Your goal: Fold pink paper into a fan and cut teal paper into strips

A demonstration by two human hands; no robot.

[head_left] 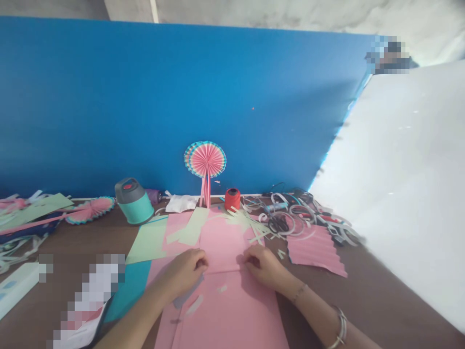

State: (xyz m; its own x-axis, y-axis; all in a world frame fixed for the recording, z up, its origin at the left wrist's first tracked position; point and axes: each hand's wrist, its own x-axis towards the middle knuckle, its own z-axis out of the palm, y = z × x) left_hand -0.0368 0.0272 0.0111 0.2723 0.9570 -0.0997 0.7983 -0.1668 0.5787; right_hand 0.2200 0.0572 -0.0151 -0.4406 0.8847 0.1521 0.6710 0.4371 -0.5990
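My left hand [192,265] and my right hand [259,261] pinch the two ends of the near edge of a pink paper sheet [223,242]. That sheet lies over larger pink paper [232,310] on the table. Pale green paper strips [194,227] lie just beyond my left hand, and thin cut strips [254,225] are scattered beyond the right one. Beneath my left wrist a grey flat piece [187,293] shows in part. A pleated pink and blue round paper fan [206,160] stands against the blue partition behind the sheet.
A green and grey container [134,202] and a red thread spool [232,199] stand at the back. Tangled strips and cords [294,215] and a pleated pink sheet [316,249] lie right. At left are another fan [90,211], teal paper [129,291] and a phone [90,329].
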